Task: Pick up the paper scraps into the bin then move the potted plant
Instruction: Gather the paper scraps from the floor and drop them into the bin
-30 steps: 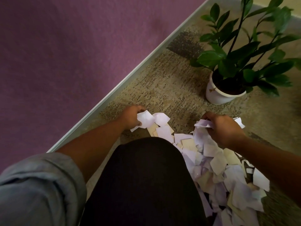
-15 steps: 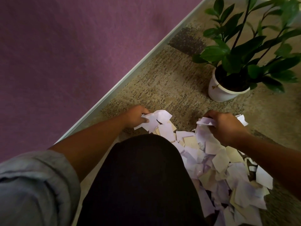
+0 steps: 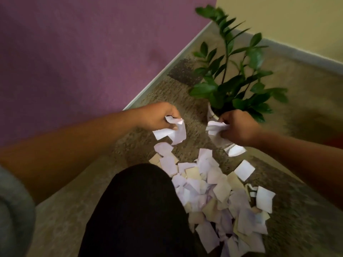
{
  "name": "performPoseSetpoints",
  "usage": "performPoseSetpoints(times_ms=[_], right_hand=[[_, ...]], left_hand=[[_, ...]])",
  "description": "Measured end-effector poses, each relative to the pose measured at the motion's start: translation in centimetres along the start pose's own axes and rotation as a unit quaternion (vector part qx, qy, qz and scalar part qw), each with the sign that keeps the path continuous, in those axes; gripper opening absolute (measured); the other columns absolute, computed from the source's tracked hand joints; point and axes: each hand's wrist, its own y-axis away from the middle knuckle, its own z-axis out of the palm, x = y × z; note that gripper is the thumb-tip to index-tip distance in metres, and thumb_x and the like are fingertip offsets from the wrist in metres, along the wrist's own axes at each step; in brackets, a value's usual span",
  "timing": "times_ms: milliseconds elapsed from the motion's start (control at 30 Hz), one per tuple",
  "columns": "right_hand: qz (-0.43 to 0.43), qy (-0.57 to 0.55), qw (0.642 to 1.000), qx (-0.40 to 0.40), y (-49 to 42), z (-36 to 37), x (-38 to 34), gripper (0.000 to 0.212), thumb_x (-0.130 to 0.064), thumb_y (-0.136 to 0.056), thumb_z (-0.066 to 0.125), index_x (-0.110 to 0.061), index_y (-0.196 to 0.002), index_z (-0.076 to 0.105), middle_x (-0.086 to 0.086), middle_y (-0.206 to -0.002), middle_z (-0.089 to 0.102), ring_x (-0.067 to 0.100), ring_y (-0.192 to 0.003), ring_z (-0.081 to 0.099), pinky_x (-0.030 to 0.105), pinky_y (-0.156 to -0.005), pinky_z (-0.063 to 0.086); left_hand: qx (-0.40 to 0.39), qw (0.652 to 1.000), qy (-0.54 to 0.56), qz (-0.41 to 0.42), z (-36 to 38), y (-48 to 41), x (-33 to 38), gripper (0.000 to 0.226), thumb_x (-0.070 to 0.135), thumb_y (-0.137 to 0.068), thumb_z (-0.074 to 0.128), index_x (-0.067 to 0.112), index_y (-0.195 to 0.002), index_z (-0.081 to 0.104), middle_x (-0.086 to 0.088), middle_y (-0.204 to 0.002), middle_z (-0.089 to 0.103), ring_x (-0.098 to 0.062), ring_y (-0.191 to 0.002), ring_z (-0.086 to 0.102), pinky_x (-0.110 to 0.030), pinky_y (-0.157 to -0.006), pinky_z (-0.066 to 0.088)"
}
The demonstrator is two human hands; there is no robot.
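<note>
The head camera looks down on two hands, one potted plant (image 3: 232,86) and one heap of paper scraps (image 3: 213,197), whose overlapping white and cream pieces are too many to count. The heap lies on the carpet (image 3: 306,182) below and nearer the person than both sets of fingers. Three or four single scraps lie loose at its edges, one of them just under the right fingers (image 3: 225,119). The plant stands directly beyond the right fingers, and its white pot (image 3: 210,115) is largely hidden behind the right hand (image 3: 239,127). Only a sliver of the pot shows between the two hands, and an edge shows below the right wrist. A dark trouser knee (image 3: 139,210) covers the heap's left side, and a grey sleeve (image 3: 13,210) fills the lower left corner. Past the left fingers (image 3: 172,113) a pale baseboard (image 3: 167,71) meets a purple wall (image 3: 74,62), and a yellow wall (image 3: 297,19) rises behind the plant. The left hand (image 3: 157,116) is lifted off the carpet, its fingers curled and pinching a small bunch of white scraps (image 3: 171,132) that hangs below them. The right hand is also raised, with its fingers clenched round a crumpled white wad (image 3: 215,127). The two hands are apart, neither touching the heap.
</note>
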Motion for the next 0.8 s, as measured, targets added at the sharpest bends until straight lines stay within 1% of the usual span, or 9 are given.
performPoseSetpoints(times_ms=[133, 233, 300, 433, 500, 600, 667, 733, 800], right_hand=[[-0.008, 0.032, 0.999, -0.01, 2.3, -5.4, 0.6, 0.013, -0.015, -0.074, 0.077, -0.009, -0.074, 0.065, 0.007, -0.073, 0.063, 0.022, -0.069, 0.058, 0.03, -0.054, 0.039], [0.003, 0.017, 1.0, 0.022, 4.1, -9.2, 2.1, 0.018, -0.016, -0.071, 0.08, -0.005, -0.073, 0.066, 0.014, -0.074, 0.065, 0.02, -0.068, 0.055, 0.033, -0.057, 0.043], [0.02, -0.021, 0.998, 0.053, 5.4, -11.7, 3.5, 0.016, -0.014, -0.07, 0.081, -0.012, -0.066, 0.065, 0.012, -0.07, 0.065, 0.015, -0.065, 0.054, 0.031, -0.057, 0.043], [0.089, -0.075, 0.987, 0.115, 8.3, -16.2, 7.2, 0.031, -0.012, -0.071, 0.082, -0.021, -0.058, 0.056, -0.005, -0.057, 0.055, 0.006, -0.053, 0.048, 0.024, -0.049, 0.039], [0.124, -0.114, 0.973, 0.16, 10.0, -18.2, 9.4, 0.022, -0.01, -0.071, 0.082, -0.018, -0.064, 0.062, -0.001, -0.061, 0.059, 0.01, -0.057, 0.053, 0.025, -0.05, 0.043], [0.18, -0.154, 0.944, 0.228, 12.7, -20.9, 13.3, 0.013, -0.01, -0.072, 0.08, -0.015, -0.08, 0.071, 0.005, -0.077, 0.07, 0.014, -0.068, 0.063, 0.027, -0.056, 0.05], [0.214, -0.167, 0.926, 0.264, 14.6, -22.6, 16.3, 0.01, -0.012, -0.072, 0.079, -0.017, -0.079, 0.073, 0.004, -0.077, 0.072, 0.016, -0.072, 0.067, 0.026, -0.058, 0.05], [0.245, -0.169, 0.905, 0.305, 16.6, -24.0, 19.1, 0.006, -0.014, -0.075, 0.076, -0.015, -0.073, 0.071, 0.003, -0.072, 0.07, 0.019, -0.072, 0.067, 0.025, -0.055, 0.047], [0.28, -0.163, 0.885, 0.335, 18.1, -24.9, 21.5, 0.008, -0.017, -0.079, 0.074, -0.013, -0.074, 0.069, 0.005, -0.073, 0.067, 0.021, -0.072, 0.064, 0.026, -0.056, 0.043]], left_hand=[[-0.041, 0.995, -0.003, 0.087, -1.7, -0.6, 7.7, 0.036, 0.019, -0.086, 0.071, 0.048, -0.071, 0.056, 0.017, -0.08, 0.055, 0.001, -0.073, 0.057, -0.016, -0.067, 0.042], [-0.014, 0.991, 0.022, 0.131, -2.1, -1.6, 12.5, 0.031, 0.017, -0.087, 0.071, 0.043, -0.075, 0.06, 0.016, -0.078, 0.058, 0.001, -0.073, 0.059, -0.013, -0.066, 0.042], [0.018, 0.99, 0.053, 0.13, -2.2, -2.8, 15.1, 0.025, 0.017, -0.087, 0.07, 0.036, -0.072, 0.064, 0.015, -0.074, 0.061, -0.001, -0.07, 0.059, -0.018, -0.065, 0.044], [0.051, 0.985, 0.112, 0.123, -1.7, -6.3, 20.3, 0.023, 0.013, -0.086, 0.07, 0.031, -0.072, 0.066, 0.017, -0.065, 0.063, 0.002, -0.062, 0.058, -0.019, -0.061, 0.043], [0.067, 0.981, 0.135, 0.124, -1.0, -8.3, 23.2, 0.018, 0.012, -0.085, 0.071, 0.027, -0.077, 0.067, 0.012, -0.073, 0.066, -0.003, -0.066, 0.061, -0.022, -0.062, 0.045], [0.079, 0.976, 0.174, 0.108, 0.5, -11.4, 27.9, 0.007, 0.014, -0.085, 0.071, 0.021, -0.087, 0.07, 0.001, -0.086, 0.071, -0.013, -0.075, 0.066, -0.027, -0.064, 0.052], [0.086, 0.973, 0.193, 0.093, 1.9, -13.6, 31.3, 0.012, 0.016, -0.086, 0.071, 0.018, -0.097, 0.068, 0.0, -0.092, 0.07, -0.015, -0.08, 0.066, -0.03, -0.069, 0.054], [0.092, 0.97, 0.211, 0.081, 3.5, -15.7, 34.7, 0.015, 0.014, -0.086, 0.071, 0.02, -0.098, 0.065, 0.005, -0.086, 0.065, -0.01, -0.076, 0.063, -0.027, -0.068, 0.053], [0.085, 0.967, 0.235, 0.057, 5.1, -17.6, 37.2, 0.016, 0.01, -0.086, 0.069, 0.02, -0.096, 0.061, 0.005, -0.083, 0.063, -0.012, -0.075, 0.063, -0.028, -0.068, 0.053]])
